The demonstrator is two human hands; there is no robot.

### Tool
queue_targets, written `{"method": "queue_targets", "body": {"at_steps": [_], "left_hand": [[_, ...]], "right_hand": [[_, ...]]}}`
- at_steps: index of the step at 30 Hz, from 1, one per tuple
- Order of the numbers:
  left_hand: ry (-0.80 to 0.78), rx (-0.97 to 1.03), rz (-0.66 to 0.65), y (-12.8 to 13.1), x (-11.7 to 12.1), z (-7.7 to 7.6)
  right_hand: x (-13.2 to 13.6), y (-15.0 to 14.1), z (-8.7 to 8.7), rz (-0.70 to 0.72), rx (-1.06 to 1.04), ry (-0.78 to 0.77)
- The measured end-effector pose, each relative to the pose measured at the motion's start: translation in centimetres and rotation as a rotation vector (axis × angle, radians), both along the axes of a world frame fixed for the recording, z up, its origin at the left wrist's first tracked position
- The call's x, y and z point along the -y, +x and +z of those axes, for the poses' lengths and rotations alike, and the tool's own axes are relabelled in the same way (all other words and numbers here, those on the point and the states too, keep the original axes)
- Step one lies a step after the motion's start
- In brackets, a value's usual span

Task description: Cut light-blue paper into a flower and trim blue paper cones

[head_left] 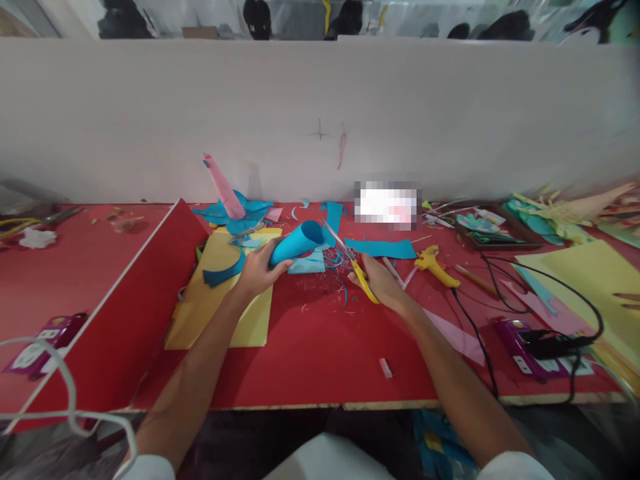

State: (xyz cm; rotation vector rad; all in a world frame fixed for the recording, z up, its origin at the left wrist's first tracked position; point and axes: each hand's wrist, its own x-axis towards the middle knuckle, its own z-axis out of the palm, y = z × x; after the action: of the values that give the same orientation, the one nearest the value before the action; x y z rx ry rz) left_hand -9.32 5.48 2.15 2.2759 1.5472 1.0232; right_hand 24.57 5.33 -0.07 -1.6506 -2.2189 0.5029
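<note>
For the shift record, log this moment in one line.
left hand: holds blue tube | right hand: holds yellow-handled scissors, blades by tube's open end | glue gun: lying on red table

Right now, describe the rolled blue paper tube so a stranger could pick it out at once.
On the red tabletop, find the bare left hand, left of the yellow-handled scissors. It holds the tube. Unlike the flat blue paper strips nearby, this is rolled, with a round open end.
</note>
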Motion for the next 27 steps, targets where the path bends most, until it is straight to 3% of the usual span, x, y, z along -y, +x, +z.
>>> {"method": "queue_targets", "body": {"at_steps": [4,27], "left_hand": [[0.032,-0.022,0.028,-0.05,0.13,0.01],[-0.092,0.058,-0.086,0.11,0.26,0.7]], "right_hand": [[0.13,-0.31,0.13,0.002,0.044,-0.012],[-0.3,-0.26,0.76,-0.049,0.063,0.083]]}}
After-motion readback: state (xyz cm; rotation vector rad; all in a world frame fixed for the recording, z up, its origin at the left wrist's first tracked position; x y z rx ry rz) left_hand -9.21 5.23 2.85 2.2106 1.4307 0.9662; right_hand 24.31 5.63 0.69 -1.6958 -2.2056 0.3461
